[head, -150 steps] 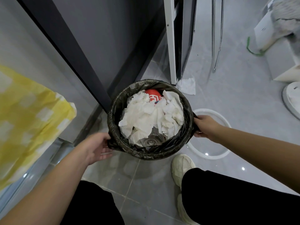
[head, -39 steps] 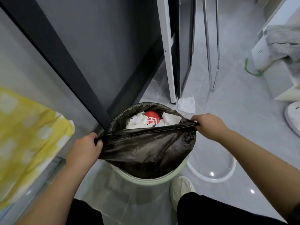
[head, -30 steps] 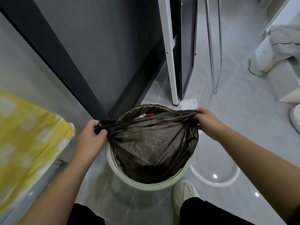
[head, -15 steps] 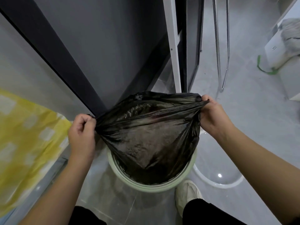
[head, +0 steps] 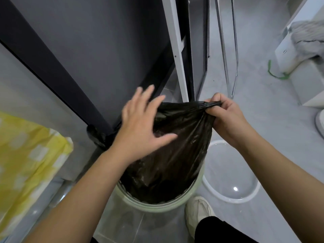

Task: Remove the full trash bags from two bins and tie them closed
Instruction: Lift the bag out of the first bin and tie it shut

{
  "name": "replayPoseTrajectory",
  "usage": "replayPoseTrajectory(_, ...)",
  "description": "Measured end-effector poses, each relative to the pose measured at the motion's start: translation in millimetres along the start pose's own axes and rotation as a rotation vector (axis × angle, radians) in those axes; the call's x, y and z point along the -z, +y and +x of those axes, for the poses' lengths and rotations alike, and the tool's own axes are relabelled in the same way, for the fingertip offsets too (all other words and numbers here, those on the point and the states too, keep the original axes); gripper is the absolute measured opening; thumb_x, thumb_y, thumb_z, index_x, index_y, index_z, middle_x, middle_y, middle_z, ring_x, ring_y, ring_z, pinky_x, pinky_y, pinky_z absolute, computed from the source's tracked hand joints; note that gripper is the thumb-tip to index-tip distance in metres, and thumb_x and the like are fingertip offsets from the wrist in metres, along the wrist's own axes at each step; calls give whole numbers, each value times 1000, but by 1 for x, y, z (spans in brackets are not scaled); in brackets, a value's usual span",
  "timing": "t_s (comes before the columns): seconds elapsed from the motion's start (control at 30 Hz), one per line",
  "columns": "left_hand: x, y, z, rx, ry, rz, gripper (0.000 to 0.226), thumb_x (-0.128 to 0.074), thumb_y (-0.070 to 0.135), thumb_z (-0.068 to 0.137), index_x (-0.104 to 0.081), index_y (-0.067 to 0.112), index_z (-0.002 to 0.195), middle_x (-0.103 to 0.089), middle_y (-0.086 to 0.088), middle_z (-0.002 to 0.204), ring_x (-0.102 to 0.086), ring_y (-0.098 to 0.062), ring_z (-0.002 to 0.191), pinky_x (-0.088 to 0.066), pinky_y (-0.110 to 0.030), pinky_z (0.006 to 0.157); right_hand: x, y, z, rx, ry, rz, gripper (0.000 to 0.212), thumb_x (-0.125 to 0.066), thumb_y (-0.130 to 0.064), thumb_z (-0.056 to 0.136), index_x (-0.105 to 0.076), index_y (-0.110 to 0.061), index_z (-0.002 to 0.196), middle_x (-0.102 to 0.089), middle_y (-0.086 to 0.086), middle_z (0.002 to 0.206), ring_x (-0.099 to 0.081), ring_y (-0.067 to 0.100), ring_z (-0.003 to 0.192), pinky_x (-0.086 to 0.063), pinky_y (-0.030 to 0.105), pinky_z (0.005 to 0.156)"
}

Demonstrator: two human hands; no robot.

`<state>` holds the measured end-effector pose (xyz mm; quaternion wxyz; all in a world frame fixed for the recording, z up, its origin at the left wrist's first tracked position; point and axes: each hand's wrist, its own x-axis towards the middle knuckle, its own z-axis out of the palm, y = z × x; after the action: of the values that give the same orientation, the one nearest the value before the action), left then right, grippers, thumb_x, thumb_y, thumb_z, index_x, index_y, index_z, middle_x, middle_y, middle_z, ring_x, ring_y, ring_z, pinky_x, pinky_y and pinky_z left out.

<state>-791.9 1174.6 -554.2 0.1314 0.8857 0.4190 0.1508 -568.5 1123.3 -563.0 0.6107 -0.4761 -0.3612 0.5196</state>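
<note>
A black trash bag [head: 175, 155] stands partly lifted out of a pale green round bin [head: 157, 206] on the floor. My right hand [head: 226, 118] pinches the bag's gathered top edge at the right and holds it up. My left hand [head: 142, 127] hovers flat over the bag's left side with fingers spread and blurred, gripping nothing. A loose corner of the bag [head: 95, 135] hangs at the left against the dark frame. The bag's mouth is pulled together, so the rubbish inside is hidden.
A dark door frame [head: 57, 81] and grey wall stand close behind the bin. A clear round lid [head: 229, 172] lies on the floor at the right. My shoe [head: 198, 211] is beside the bin. A yellow cloth [head: 26, 163] is at left, a mop [head: 308, 39] at far right.
My left hand let go of the bag's left corner and swung right over the bag, fingers open. The right hand kept its grip and the corner dropped at left.
</note>
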Motion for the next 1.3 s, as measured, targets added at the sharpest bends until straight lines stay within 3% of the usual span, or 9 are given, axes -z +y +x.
replayPoseTrajectory(0.1, -12, 15, 33, -117, -193, -36, 112, -64, 68, 66, 3, 32, 148, -7, 2, 159, 8, -17, 146, 5, -54, 116, -8, -8, -4, 27, -45, -7, 38, -38, 19, 87, -39, -15, 70, -65, 2, 74, -58, 16, 67, -49, 22, 59)
replayPoseTrajectory(0.17, -18, 14, 44, -119, -261, -70, 77, -63, 53, 77, -27, 29, 141, -50, 0, 135, -34, -18, 135, -12, -48, 117, -10, -10, -4, 68, -51, -26, 38, -38, 20, 86, -39, -15, 73, -65, 2, 73, -56, 17, 66, -49, 22, 60)
replayPoseTrajectory(0.27, -15, 8, 43, -100, -163, -134, 7, -52, 31, 90, -57, 29, 85, -65, 7, 84, -62, -19, 85, -45, -33, 70, -5, -4, -2, 124, -45, -113, 30, -49, 11, 87, -52, -18, 94, -70, 3, 92, -65, 18, 84, -53, 24, 74)
replayPoseTrajectory(0.4, -4, -3, 35, -82, -95, -254, 12, -51, 20, 89, -61, 22, 82, -64, 4, 75, -60, -16, 73, -51, -42, 67, 6, 12, -9, -55, -229, -416, 63, -72, -21, 75, -44, -29, 131, -61, -14, 124, -57, -1, 115, -46, 13, 90)
replayPoseTrajectory(0.63, 17, 1, 38, -81, -45, -473, 11, -57, 26, 89, -66, 22, 86, -63, 8, 83, -59, -4, 79, -44, -19, 71, -43, 37, 3, -9, -77, -550, 19, -47, -3, 95, -62, 7, 102, -65, 2, 90, -60, 4, 86, -50, 24, 82)
replayPoseTrajectory(0.77, 22, -19, 22, -56, -323, -124, 62, -53, 77, 63, -54, 33, 107, -47, 16, 111, -49, -5, 102, -42, -31, 89, -57, 35, 6, -119, 2, -349, 21, -42, -8, 96, -61, 1, 94, -63, 2, 82, -61, 10, 78, -51, 20, 71)
replayPoseTrajectory(0.87, 13, -29, 11, -93, -408, 114, 34, -59, 57, 75, -45, 33, 96, -52, 15, 94, -46, -9, 89, -38, -36, 96, -65, 39, 11, -170, 63, -404, 24, -40, -13, 97, -54, -12, 77, -57, -2, 71, -58, 7, 68, -49, 23, 64)
replayPoseTrajectory(1.03, 4, -40, 6, 123, -231, -216, 14, -58, 20, 88, -48, 26, 80, -64, 6, 74, -58, -11, 68, -44, -30, 61, -74, 49, 17, -181, 10, -664, 24, -41, -19, 93, -45, -13, 70, -46, 4, 67, -46, 16, 65, -34, 31, 63)
replayPoseTrajectory(1.3, 17, -45, 0, 357, -303, -689, 38, -44, 48, 93, -71, 21, 87, -73, 5, 81, -67, -7, 78, -49, -27, 82, -62, 33, 7, -163, 61, -548, 21, -33, -15, 95, -39, -15, 75, -43, 0, 72, -44, 14, 69, -35, 32, 67)
